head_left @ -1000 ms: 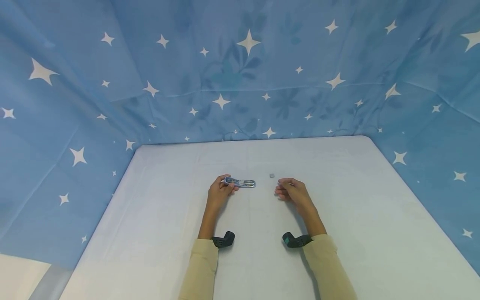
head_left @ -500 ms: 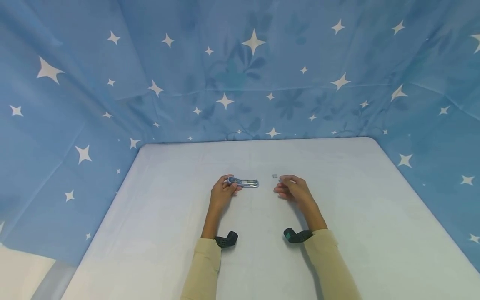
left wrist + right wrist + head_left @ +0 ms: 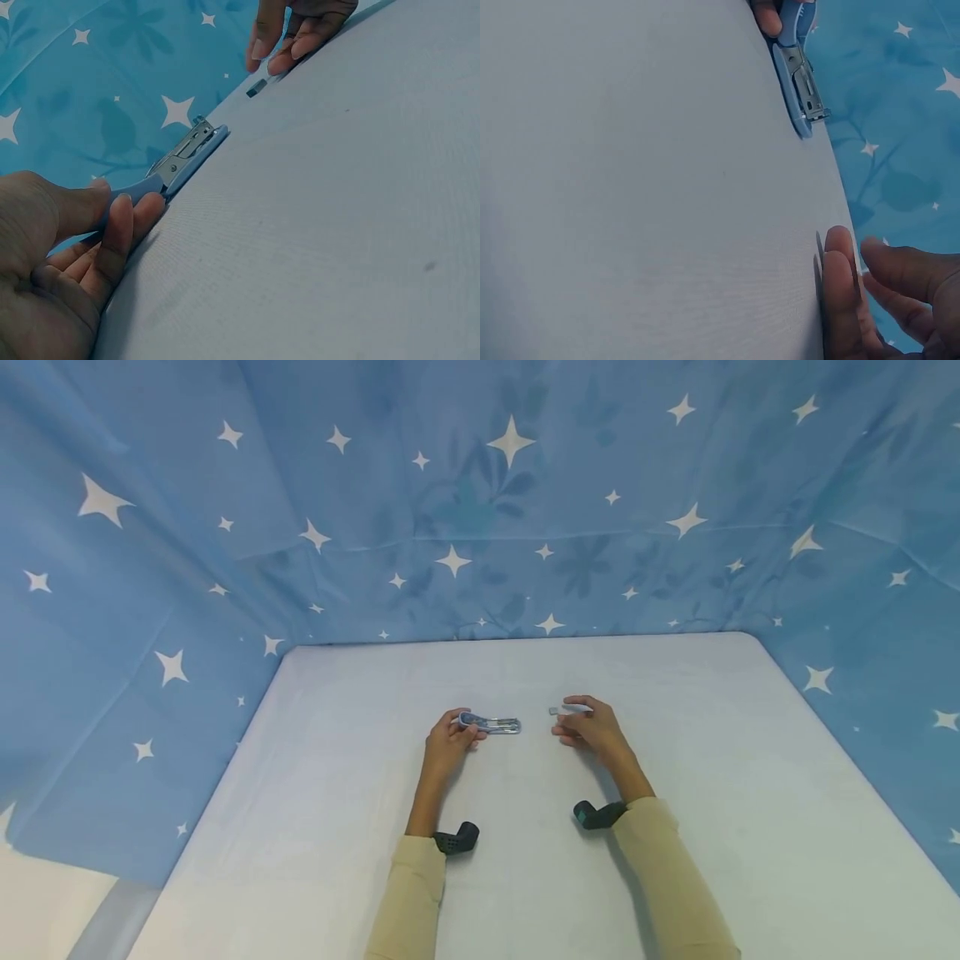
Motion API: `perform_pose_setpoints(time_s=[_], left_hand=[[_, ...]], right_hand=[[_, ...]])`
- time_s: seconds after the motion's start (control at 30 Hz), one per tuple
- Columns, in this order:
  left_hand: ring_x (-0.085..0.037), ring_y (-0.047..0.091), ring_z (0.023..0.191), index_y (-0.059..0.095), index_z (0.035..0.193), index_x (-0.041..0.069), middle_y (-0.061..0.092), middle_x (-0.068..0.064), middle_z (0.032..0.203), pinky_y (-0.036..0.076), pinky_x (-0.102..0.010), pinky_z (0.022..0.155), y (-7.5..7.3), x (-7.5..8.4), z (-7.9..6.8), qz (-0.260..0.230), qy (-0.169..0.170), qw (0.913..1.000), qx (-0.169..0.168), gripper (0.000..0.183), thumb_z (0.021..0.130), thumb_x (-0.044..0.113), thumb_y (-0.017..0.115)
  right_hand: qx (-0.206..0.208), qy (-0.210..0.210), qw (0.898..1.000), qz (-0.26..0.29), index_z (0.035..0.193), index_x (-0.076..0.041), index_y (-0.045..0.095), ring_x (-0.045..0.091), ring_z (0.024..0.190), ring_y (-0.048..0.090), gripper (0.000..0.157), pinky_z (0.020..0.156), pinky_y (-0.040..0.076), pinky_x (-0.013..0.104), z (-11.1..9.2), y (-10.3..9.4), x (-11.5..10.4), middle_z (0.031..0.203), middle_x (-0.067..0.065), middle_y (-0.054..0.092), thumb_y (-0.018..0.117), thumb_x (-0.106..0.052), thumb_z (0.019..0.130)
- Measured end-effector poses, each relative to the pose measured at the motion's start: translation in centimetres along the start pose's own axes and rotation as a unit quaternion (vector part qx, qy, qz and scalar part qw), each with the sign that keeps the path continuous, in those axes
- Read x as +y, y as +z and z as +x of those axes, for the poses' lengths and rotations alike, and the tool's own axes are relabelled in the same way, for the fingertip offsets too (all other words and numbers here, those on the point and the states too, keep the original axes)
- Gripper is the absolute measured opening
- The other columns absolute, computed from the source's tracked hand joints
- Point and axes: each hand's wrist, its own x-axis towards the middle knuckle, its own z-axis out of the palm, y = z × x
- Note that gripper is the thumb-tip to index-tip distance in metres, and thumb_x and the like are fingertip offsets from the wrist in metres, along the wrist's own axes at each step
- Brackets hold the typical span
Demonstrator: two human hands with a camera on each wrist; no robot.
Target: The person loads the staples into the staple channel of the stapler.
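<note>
A blue stapler (image 3: 495, 725), its metal staple channel bared, lies in my left hand (image 3: 447, 745). In the left wrist view my thumb presses on its handle (image 3: 135, 189) from above, with fingers curled beneath, while the base sits low at the table. To the right, a small grey block like a short stick of staples (image 3: 553, 711) rests on the white table. My right hand (image 3: 596, 728) hovers just beside that block, forefinger and thumb spread. Nothing shows between those fingertips (image 3: 871, 246) in the right wrist view.
A white-covered table (image 3: 510, 827) spreads under both hands. Blue star-patterned cloth (image 3: 375, 510) hangs along its back and sides. Each wrist carries a black camera, the left one (image 3: 459, 838) and the right one (image 3: 594, 814).
My right hand has shifted slightly forward, and its forefinger has lifted away from the thumb. My left hand keeps its hold on the stapler. The head view has turned slightly.
</note>
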Motion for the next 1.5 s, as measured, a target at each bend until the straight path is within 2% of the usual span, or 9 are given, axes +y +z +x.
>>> perform_pose_setpoints(time_s=[0.17, 0.37, 0.8, 0.93, 1.13, 1.27, 1.5], left_hand=[[-0.017, 0.073, 0.085, 0.053, 0.134, 0.006, 0.074, -0.016, 0.102, 0.055, -0.018, 0.070, 0.1, -0.2, 0.0, 0.008, 0.002, 1.0000, 0.000, 0.040, 0.096, 0.012, 0.062], [-0.018, 0.073, 0.087, 0.052, 0.135, 0.006, 0.075, -0.014, 0.100, 0.055, -0.019, 0.071, 0.1, -0.3, 0.3, 0.024, 0.009, 0.9997, 0.001, 0.041, 0.096, 0.014, 0.063], [-0.017, 0.074, 0.087, 0.053, 0.133, 0.005, 0.074, -0.014, 0.101, 0.055, -0.019, 0.071, 0.2, -0.1, 0.1, 0.034, 0.001, 0.9994, 0.011, 0.039, 0.096, 0.012, 0.062], [-0.017, 0.074, 0.088, 0.052, 0.133, 0.004, 0.074, -0.015, 0.102, 0.056, -0.020, 0.072, 0.2, -0.1, 0.0, 0.036, 0.010, 0.9993, 0.008, 0.039, 0.096, 0.011, 0.061], [-0.017, 0.073, 0.087, 0.053, 0.133, 0.005, 0.074, -0.013, 0.101, 0.056, -0.020, 0.072, 0.2, -0.2, 0.0, 0.035, 0.001, 0.9993, 0.011, 0.039, 0.096, 0.013, 0.062], [-0.018, 0.074, 0.087, 0.053, 0.133, 0.004, 0.074, -0.014, 0.100, 0.057, -0.021, 0.073, 0.3, -0.1, 0.1, 0.035, 0.013, 0.9993, 0.009, 0.039, 0.096, 0.013, 0.062], [-0.017, 0.073, 0.086, 0.054, 0.132, 0.005, 0.075, -0.013, 0.099, 0.056, -0.020, 0.072, 0.2, 0.0, 0.1, 0.033, 0.004, 0.9994, 0.010, 0.038, 0.096, 0.012, 0.062]], right_hand=[[0.001, -0.030, 0.998, -0.049, 0.139, -0.006, 0.048, 0.007, 0.072, 0.070, 0.048, 0.068, 0.058, 0.023, 0.6, 0.0, 0.0, 0.096, 0.008, 0.057, 0.063, -0.007, 0.094], [0.009, -0.043, 0.994, -0.100, 0.134, -0.007, 0.053, 0.008, 0.070, 0.070, 0.042, 0.065, 0.058, 0.023, 1.5, 0.1, 0.0, 0.100, 0.013, 0.063, 0.064, -0.007, 0.093], [0.027, -0.037, 0.988, -0.146, 0.124, -0.010, 0.062, 0.007, 0.062, 0.068, 0.033, 0.058, 0.054, 0.018, 2.0, 0.5, -0.2, 0.099, 0.013, 0.060, 0.067, -0.011, 0.092], [0.034, -0.046, 0.984, -0.169, 0.120, -0.009, 0.064, 0.006, 0.059, 0.066, 0.029, 0.056, 0.053, 0.017, 2.2, 0.4, -0.2, 0.095, 0.012, 0.061, 0.068, -0.015, 0.091], [0.042, -0.057, 0.978, -0.195, 0.113, -0.007, 0.064, 0.005, 0.055, 0.064, 0.027, 0.055, 0.053, 0.018, 2.6, 0.5, 0.0, 0.086, 0.009, 0.064, 0.071, -0.016, 0.089], [0.055, -0.062, 0.974, -0.212, 0.111, -0.006, 0.064, 0.005, 0.053, 0.063, 0.027, 0.053, 0.052, 0.018, 2.9, 0.5, -0.1, 0.084, 0.009, 0.065, 0.071, -0.017, 0.088], [0.032, -0.046, 0.979, -0.194, 0.113, -0.004, 0.061, 0.006, 0.053, 0.064, 0.028, 0.053, 0.053, 0.019, 3.1, 0.3, -0.1, 0.079, 0.007, 0.067, 0.070, -0.015, 0.089]])
